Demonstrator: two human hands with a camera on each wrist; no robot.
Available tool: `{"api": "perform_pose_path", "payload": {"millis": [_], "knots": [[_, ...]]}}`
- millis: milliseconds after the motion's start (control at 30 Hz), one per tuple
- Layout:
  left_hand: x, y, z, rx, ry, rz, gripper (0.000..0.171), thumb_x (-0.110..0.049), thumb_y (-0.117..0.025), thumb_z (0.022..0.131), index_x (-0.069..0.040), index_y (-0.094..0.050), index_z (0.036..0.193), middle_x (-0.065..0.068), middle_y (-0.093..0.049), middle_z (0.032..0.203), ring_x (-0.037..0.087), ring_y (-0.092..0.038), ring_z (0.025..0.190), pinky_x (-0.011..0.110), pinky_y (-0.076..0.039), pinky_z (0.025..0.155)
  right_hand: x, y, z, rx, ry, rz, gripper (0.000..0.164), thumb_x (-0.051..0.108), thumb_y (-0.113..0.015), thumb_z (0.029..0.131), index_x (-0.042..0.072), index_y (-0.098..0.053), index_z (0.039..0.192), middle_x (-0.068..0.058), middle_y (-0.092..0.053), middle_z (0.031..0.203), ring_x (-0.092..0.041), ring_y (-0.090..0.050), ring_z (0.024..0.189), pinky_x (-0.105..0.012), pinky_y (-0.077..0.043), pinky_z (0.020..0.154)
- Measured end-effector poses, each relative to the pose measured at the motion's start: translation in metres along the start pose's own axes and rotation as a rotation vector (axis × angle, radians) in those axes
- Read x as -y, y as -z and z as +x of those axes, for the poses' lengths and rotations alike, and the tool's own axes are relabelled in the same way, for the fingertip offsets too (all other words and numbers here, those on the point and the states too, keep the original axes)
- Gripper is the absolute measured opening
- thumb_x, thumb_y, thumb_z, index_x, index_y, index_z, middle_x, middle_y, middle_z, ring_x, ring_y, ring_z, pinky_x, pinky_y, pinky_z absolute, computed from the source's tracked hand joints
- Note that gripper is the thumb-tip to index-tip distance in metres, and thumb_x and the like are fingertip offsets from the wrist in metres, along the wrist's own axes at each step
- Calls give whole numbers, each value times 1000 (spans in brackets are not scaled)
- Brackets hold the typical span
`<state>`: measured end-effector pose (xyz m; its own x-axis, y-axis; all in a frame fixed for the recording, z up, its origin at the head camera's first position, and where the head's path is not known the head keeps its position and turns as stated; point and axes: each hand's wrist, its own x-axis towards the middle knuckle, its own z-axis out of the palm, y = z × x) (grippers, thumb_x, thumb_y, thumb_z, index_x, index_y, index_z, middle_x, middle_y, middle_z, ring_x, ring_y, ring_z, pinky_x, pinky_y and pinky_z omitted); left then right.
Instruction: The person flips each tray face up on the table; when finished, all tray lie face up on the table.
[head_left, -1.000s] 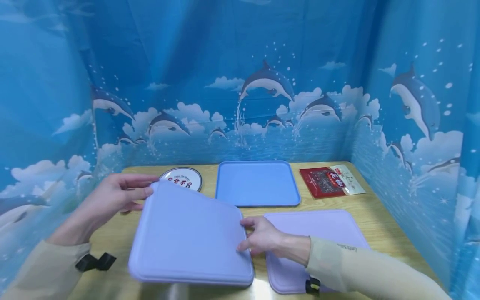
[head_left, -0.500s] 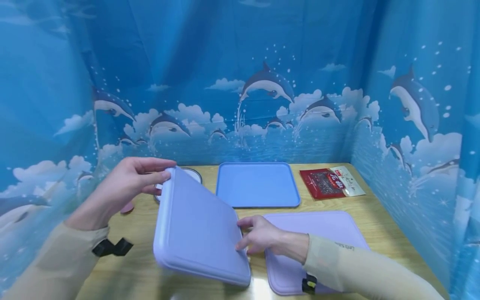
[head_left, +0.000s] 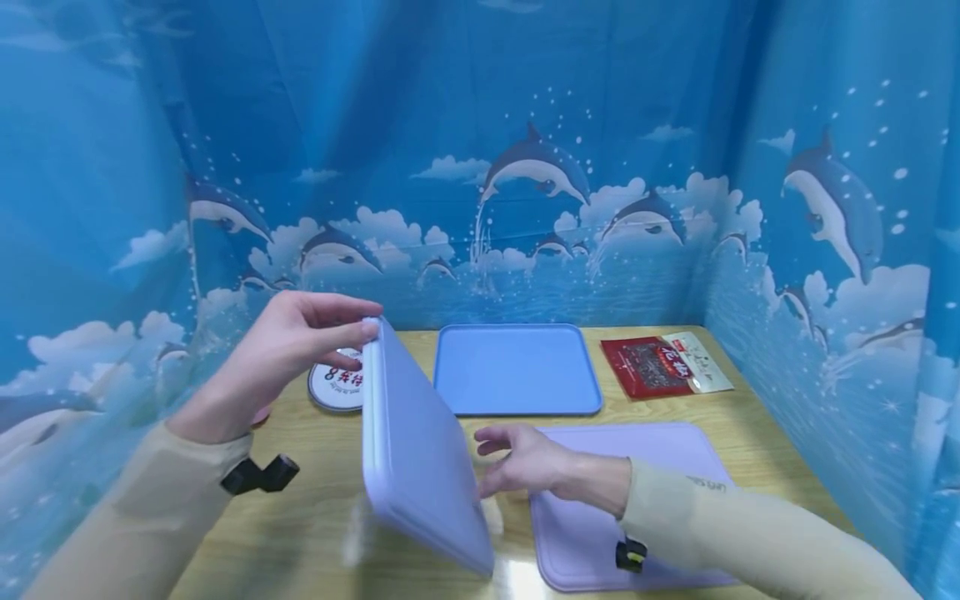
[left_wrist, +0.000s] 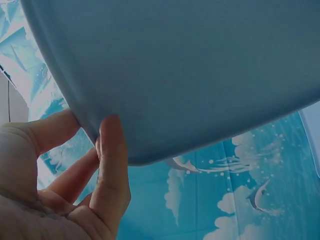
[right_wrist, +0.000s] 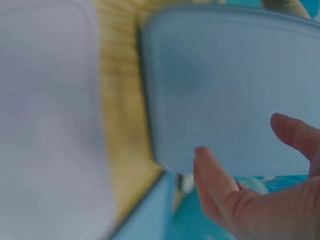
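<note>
My left hand (head_left: 300, 342) pinches the upper corner of a lavender plastic tray (head_left: 420, 450). The tray stands steeply on edge, its lower right end down by the tabletop. In the left wrist view the thumb and fingers (left_wrist: 112, 165) close on the rim at that corner. My right hand (head_left: 525, 462) is beside the tray's right side, fingers spread and loosely bent around nothing. The right wrist view shows its thumb and forefinger in front of the tray's face (right_wrist: 220, 90); whether they touch it I cannot tell. A second lavender tray (head_left: 577, 542) lies flat under my right forearm.
A blue tray (head_left: 517, 371) lies at the back middle of the wooden table (head_left: 262, 517). To its right is a red packet of peppercorns (head_left: 648, 367). A round white plate (head_left: 333, 390) is partly hidden behind the raised tray. A dolphin-print curtain (head_left: 465, 167) encloses the table.
My left hand has moved up and right, tipping the lavender tray from a low slant to nearly upright. My right hand's fingers have come off the tray's edge.
</note>
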<state>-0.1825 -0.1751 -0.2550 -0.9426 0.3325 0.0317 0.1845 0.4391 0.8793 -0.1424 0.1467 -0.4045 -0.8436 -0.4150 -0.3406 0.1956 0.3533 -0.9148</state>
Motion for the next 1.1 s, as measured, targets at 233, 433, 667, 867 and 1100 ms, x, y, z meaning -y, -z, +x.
{"api": "perform_pose_path", "payload": {"millis": [233,433,667,867,1100], "knots": [[-15,-13,13,4,-41,37,51,-42,-82,104,-11,-75,145,15,-79,142,22,-83,111,38,-74,85,66,37,-28,22,117,-113,75,11,-84,99,3,-51,166,-24,-61,163,-32,-75,132,-45,-68,109],[-27,-25,27,37,-67,30,49,-39,-81,105,-11,-75,143,14,-80,140,28,-83,114,41,-74,89,119,49,-60,36,251,-136,73,17,-81,105,10,-47,169,-20,-63,161,-35,-76,134,-47,-70,106],[-38,-42,41,46,-71,31,45,-37,-83,104,-12,-77,141,12,-82,132,26,-83,110,41,-74,89,149,49,-81,81,298,-113,71,21,-81,106,14,-48,168,-18,-58,166,-33,-77,134,-50,-71,102],[-44,-58,54,46,-97,42,41,-36,-83,104,-14,-80,138,9,-82,130,31,-82,111,40,-74,86,156,51,-87,79,280,-170,69,24,-82,104,16,-53,166,-14,-56,169,-33,-75,138,-50,-72,98],[-51,-70,61,41,-133,66,37,-39,-83,103,-17,-82,134,5,-83,126,34,-81,111,40,-74,82,163,58,-88,57,222,-258,64,24,-82,105,21,-58,164,-13,-54,171,-31,-79,131,-50,-74,91]]}}
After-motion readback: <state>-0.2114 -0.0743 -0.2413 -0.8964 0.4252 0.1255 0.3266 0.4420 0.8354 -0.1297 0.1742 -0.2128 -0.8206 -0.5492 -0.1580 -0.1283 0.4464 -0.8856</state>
